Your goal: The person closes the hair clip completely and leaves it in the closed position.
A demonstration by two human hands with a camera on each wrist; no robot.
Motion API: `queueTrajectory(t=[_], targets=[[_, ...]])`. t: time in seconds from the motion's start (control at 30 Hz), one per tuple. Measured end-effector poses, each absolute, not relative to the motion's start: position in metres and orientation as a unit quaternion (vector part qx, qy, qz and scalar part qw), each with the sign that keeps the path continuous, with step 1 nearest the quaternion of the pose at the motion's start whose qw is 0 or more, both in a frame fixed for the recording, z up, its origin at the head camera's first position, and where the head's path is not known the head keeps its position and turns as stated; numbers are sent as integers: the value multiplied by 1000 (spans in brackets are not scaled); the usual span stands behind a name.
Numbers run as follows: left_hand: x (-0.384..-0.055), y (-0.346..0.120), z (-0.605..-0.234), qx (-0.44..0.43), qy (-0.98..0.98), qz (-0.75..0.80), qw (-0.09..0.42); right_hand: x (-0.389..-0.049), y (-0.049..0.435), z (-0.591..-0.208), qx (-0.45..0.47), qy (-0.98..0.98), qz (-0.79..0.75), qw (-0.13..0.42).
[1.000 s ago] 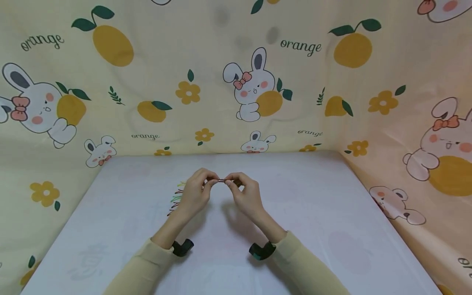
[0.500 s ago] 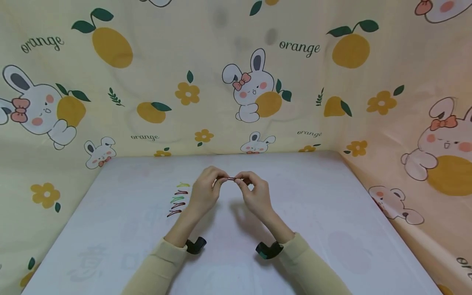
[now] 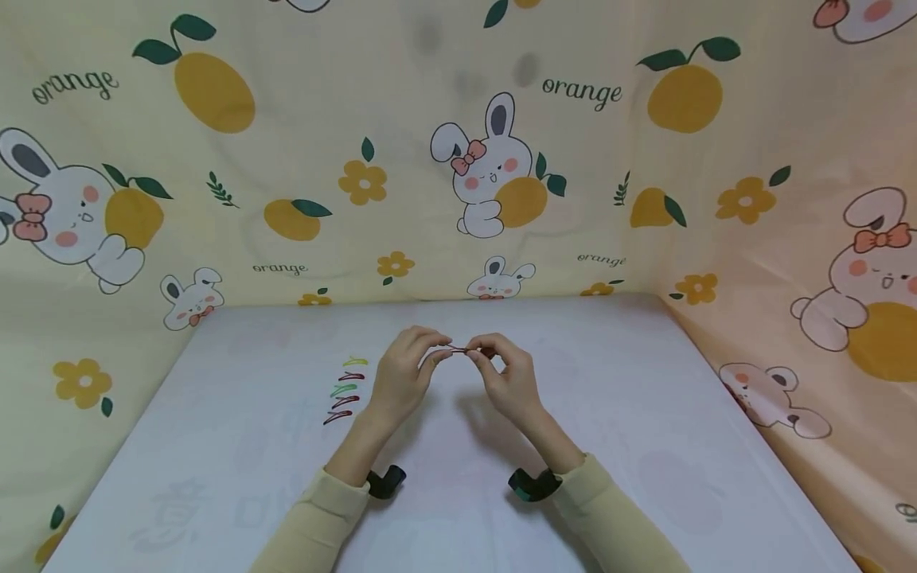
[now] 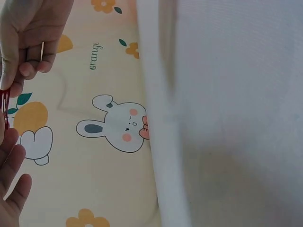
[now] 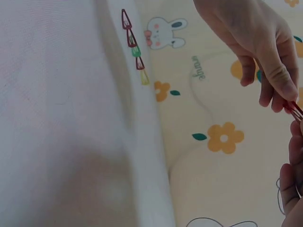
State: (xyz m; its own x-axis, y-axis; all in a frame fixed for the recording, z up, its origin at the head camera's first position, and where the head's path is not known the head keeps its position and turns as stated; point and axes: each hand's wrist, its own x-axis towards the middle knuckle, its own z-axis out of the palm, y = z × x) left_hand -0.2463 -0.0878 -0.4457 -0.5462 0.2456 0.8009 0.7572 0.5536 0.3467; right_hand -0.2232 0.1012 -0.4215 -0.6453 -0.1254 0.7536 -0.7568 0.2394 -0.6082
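Observation:
A small dark red snap hair clip is held above the table between both hands. My left hand has its thumb and index finger at the clip's left end, where the two arms stand apart. Thumb and forefinger of my right hand pinch its right end. In the left wrist view the red clip shows at the left edge, and a thin gold-coloured strip lies at the right hand's curled outer fingers. The right wrist view shows the clip between the fingertips at the right edge.
Left of the hands, several spread hair clips lie in a column on the white table: a yellow one farthest, a green one mid-column, dark red ones among them. Behind hangs a printed cloth.
Both hands have shifted right with the clip, bringing the column on the table into full sight. The clip, flat before, now has its arms parted at the left end.

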Motion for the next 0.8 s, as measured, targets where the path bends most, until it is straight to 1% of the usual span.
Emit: queueTrajectory(t=[0.37,0.63,0.8], targets=[[-243,-88,-441,-327,-797,-359,360,-223,106,-416,316,-730,541,271],[-241,-87,-438,-332,-787,-369,368,-221,107,-412,317,-730,546,263],[-241,-86,-437,-332,-781,-384,363,-220,107,-410,314,-731,547,258]])
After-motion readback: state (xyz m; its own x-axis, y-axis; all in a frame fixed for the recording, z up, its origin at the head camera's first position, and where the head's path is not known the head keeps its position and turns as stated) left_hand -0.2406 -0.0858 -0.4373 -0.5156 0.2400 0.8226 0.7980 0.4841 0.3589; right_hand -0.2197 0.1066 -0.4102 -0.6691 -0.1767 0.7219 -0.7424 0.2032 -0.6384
